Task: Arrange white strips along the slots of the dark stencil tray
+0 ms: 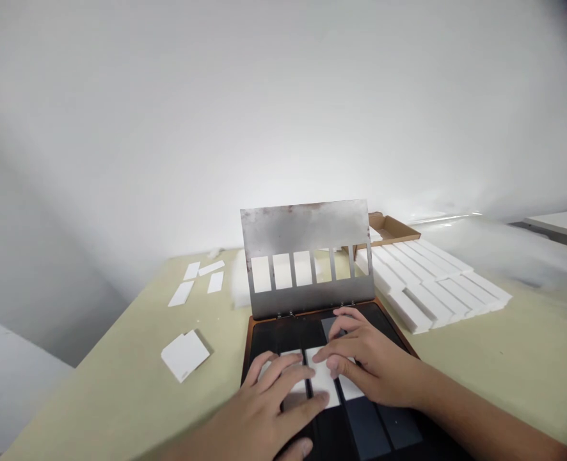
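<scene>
- My left hand (264, 410) lies spread flat, its fingers pressing on white strips (322, 378).
- My right hand (372, 365) is spread too, its fingertips on the same strips.
- The strips lie side by side on a black tray (267, 338), near the raised slotted metal plate (305, 224).
- White bars (422, 288) lie in rows to the right on the desk (120, 410).

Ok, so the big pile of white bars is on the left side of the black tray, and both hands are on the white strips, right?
Not quite: the head view shows the pile of white bars to the right of the black tray, not the left. The left hand and right hand are on the white strips, as you said.
</scene>
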A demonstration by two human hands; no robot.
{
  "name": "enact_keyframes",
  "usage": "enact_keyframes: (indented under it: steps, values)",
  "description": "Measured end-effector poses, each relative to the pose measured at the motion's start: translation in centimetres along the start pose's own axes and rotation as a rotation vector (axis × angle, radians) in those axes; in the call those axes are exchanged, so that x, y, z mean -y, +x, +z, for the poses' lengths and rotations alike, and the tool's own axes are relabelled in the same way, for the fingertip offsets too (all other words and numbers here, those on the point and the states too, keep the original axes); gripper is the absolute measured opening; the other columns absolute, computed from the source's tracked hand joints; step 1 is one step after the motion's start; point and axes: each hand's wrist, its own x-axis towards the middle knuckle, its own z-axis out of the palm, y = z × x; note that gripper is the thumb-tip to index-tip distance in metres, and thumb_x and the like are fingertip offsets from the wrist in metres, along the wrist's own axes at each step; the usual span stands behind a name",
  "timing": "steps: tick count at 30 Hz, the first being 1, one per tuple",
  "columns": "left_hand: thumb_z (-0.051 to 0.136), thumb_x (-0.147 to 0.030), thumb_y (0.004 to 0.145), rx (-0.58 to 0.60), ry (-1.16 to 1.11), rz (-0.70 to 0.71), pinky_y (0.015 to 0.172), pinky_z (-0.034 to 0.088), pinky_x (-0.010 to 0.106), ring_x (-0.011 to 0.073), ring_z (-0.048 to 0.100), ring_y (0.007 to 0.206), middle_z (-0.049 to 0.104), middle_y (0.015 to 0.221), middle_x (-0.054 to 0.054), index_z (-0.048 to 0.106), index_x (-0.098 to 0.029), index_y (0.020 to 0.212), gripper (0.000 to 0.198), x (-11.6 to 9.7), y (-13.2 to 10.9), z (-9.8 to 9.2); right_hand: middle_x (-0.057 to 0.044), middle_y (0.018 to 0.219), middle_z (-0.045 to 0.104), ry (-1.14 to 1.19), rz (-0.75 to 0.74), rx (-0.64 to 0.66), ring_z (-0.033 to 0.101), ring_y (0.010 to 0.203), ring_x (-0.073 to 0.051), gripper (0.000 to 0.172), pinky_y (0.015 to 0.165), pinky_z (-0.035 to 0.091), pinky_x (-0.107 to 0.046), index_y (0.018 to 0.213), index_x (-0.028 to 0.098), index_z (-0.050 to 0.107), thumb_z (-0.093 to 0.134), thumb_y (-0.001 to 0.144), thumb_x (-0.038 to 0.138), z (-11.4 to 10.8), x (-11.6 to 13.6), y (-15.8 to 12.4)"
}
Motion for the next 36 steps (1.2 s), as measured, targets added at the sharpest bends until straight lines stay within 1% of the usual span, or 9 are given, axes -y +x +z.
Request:
enact_keyframes:
  steps: [4,8,10,13,16,19,23,30,36]
  values:
    - [0.082,-0.023,0.085,0.018,0.065,0.013,0.105,0.053,0.053,0.0364,0.057,0.137,0.055,0.159,0.005,0.059,-0.035,0.148,0.068,0.1,0.0,-0.1,-0.001,0.1,0.077,0.041,-0.015,-0.148,0.062,0.1,-0.02,0.023,0.116,0.035,-0.049,0.114,0.027,0.076,0.053,0.11,0.03,-2.2,-0.2,-0.3]
    - [0.085,-0.029,0.087,0.001,0.122,0.076,0.103,0.054,0.047,0.0335,0.06,0.132,0.064,0.15,0.002,0.059,-0.034,0.148,0.066,0.7,0.4,0.2,-0.003,0.096,0.074,0.151,0.08,-0.339,0.061,0.1,-0.021,0.029,0.092,0.049,-0.038,0.106,0.027,0.075,0.047,0.112,0.03,-3.7,-1.4,-1.0]
    - [0.082,-0.034,0.092,-0.048,0.138,0.1,0.102,0.053,0.043,0.031,0.062,0.127,0.068,0.144,0.002,0.061,-0.031,0.145,0.056,1.1,0.3,1.0,-0.004,0.1,0.072,0.15,0.101,-0.278,0.061,0.103,-0.022,0.026,0.091,0.05,-0.038,0.109,0.027,0.074,0.049,0.111,0.032,-3.6,-2.3,-1.6]
    - [0.065,-0.033,0.106,-0.186,0.152,0.119,0.105,0.048,0.039,0.0257,0.062,0.124,0.07,0.138,-0.001,0.063,-0.034,0.142,0.036,1.8,0.0,2.4,-0.007,0.123,0.068,0.036,0.086,-0.085,0.055,0.122,-0.026,0.02,0.105,0.047,-0.046,0.12,0.029,0.072,0.055,0.109,0.034,-2.8,-3.1,-2.6]
    - [0.057,-0.026,0.11,-0.282,0.152,0.131,0.108,0.042,0.037,0.0231,0.06,0.124,0.072,0.132,-0.002,0.065,-0.036,0.139,0.031,2.2,0.1,3.0,-0.007,0.142,0.058,-0.054,0.098,0.003,0.043,0.138,-0.029,0.025,0.115,0.04,-0.052,0.131,0.032,0.067,0.057,0.108,0.036,-2.2,-3.1,-3.3]
    - [0.059,-0.03,0.11,-0.25,0.12,0.144,0.106,0.039,0.038,0.0222,0.063,0.117,0.074,0.124,-0.002,0.069,-0.032,0.129,0.022,2.0,1.0,2.6,-0.007,0.142,0.058,-0.084,0.072,0.029,0.042,0.138,-0.031,0.029,0.116,0.038,-0.055,0.134,0.032,0.064,0.058,0.107,0.039,-2.1,-2.7,-3.4]
    - [0.062,-0.044,0.106,-0.223,0.011,-0.038,0.097,0.039,0.042,0.0234,0.064,0.098,0.072,0.098,-0.002,0.069,-0.024,0.105,0.022,0.4,3.2,2.3,-0.008,0.137,0.061,-0.1,0.063,-0.006,0.045,0.134,-0.032,0.025,0.114,0.037,-0.056,0.129,0.029,0.066,0.06,0.106,0.039,-1.9,-2.7,-3.2]
    - [0.055,-0.018,0.102,-0.372,-0.172,-0.137,0.078,0.044,0.039,0.0233,0.059,0.085,0.068,0.101,0.007,0.067,-0.019,0.107,0.012,-1.0,4.8,2.2,-0.006,0.134,0.06,-0.14,0.082,-0.062,0.043,0.134,-0.031,0.024,0.114,0.034,-0.054,0.131,0.031,0.063,0.057,0.107,0.031,-2.1,-2.9,-3.8]
    - [0.055,-0.017,0.104,-0.334,-0.183,-0.061,0.072,0.05,0.039,0.0208,0.059,0.07,0.063,0.075,0.001,0.068,-0.019,0.094,0.016,-0.7,4.0,2.5,-0.009,0.137,0.059,-0.181,0.096,0.004,0.043,0.134,-0.033,0.028,0.112,0.035,-0.057,0.134,0.029,0.06,0.059,0.106,0.032,-2.0,-2.8,-4.1]
